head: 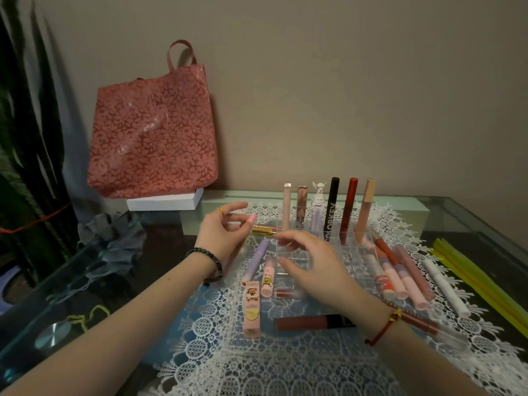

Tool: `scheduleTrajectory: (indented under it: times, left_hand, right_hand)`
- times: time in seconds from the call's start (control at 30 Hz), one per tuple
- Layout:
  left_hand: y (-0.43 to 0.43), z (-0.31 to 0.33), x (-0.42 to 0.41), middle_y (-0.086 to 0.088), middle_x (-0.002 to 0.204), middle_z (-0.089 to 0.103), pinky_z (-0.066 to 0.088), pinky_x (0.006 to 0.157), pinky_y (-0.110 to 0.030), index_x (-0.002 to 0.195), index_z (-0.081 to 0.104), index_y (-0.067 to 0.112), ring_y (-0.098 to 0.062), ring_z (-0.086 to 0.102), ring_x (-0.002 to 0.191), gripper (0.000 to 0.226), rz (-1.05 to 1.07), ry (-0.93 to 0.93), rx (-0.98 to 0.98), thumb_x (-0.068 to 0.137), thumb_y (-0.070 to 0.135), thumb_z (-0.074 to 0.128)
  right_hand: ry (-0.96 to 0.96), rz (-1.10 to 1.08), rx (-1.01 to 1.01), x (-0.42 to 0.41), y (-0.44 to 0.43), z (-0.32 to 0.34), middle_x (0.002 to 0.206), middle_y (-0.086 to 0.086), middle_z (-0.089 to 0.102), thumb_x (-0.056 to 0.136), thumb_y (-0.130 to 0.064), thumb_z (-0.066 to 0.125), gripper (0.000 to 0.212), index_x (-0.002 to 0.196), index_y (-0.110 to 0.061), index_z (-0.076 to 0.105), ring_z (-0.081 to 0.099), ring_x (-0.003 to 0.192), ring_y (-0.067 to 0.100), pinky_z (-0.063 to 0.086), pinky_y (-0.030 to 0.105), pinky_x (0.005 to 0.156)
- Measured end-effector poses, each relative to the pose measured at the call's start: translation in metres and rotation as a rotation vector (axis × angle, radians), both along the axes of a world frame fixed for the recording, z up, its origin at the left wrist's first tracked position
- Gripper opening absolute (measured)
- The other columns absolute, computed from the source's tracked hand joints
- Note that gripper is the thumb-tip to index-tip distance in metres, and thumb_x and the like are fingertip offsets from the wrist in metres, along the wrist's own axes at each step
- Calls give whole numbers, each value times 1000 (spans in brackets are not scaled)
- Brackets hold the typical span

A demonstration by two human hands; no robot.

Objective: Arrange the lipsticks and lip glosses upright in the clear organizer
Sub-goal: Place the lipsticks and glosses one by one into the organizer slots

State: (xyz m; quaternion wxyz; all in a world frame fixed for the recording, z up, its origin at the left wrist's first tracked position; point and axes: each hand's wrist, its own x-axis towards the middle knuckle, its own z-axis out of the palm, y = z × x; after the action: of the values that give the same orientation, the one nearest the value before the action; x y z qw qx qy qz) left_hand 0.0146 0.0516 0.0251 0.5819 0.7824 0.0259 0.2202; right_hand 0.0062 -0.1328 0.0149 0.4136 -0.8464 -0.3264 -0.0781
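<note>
The clear organizer (pixel 354 254) sits on a white lace mat (pixel 257 352). Several tubes stand upright in its back row, among them a black one (pixel 331 208), a dark red one (pixel 348 210) and a beige one (pixel 365 208). Loose tubes lie flat to the left, such as a lilac one (pixel 258 257) and a pink cartoon one (pixel 252 308). More lie to the right (pixel 400 275). A brown gloss (pixel 311 322) lies in front. My left hand (pixel 221 232) hovers left of the organizer, fingers loosely curled, holding nothing. My right hand (pixel 311 264) hovers over the organizer's front, fingers relaxed.
A pink floral bag (pixel 151 130) leans on the wall atop a white box (pixel 164 201). A gold tube (pixel 264 229) lies behind my left hand. Yellow strips (pixel 480 278) lie at the right. Grey fabric (pixel 114 241) bunches at the left on the glass table (pixel 457 212).
</note>
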Motion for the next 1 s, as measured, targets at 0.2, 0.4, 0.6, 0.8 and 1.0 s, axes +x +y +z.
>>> scheduleTrajectory:
  times: [0.2, 0.4, 0.6, 0.8, 1.0]
  left_hand:
    - [-11, 30, -8, 3, 85, 69, 51, 67, -13, 102, 60, 24, -2, 60, 66, 29, -127, -141, -165, 75, 18, 71]
    - [-51, 51, -17, 6, 76, 72, 50, 65, -12, 96, 63, 25, -2, 65, 68, 26, -200, -264, -218, 74, 15, 73]
    - [-92, 63, -14, -2, 83, 69, 52, 64, -15, 97, 62, 16, -6, 66, 72, 29, -232, -273, -295, 71, 12, 74]
    - [-123, 61, -6, 3, 84, 68, 50, 66, -12, 95, 61, 19, 1, 64, 72, 35, -332, -274, -255, 68, 3, 75]
    - [-139, 55, 8, 3, 90, 66, 49, 72, -11, 97, 59, 21, 0, 63, 79, 29, -379, -274, -173, 76, 3, 68]
  right_hand:
    - [16, -7, 104, 2, -5, 16, 104, -22, 54, 81, -28, 59, 38, 112, -45, 45, 51, 94, -7, 45, 19, 84]
    - [1, -44, 303, 6, -15, 50, 93, -12, 60, 75, -28, 68, 32, 102, -39, 53, 60, 81, 1, 52, 19, 75]
    - [31, -122, 367, 8, -29, 53, 69, -4, 63, 60, -33, 74, 33, 86, -30, 55, 61, 59, 11, 53, 30, 60]
    - [46, -224, 406, 16, -52, 52, 59, -5, 59, 68, -13, 72, 24, 76, -25, 52, 48, 44, 6, 42, 20, 46]
    - [-8, -272, 349, 26, -84, 64, 77, -5, 63, 72, -6, 70, 25, 94, -16, 63, 59, 56, 9, 49, 21, 62]
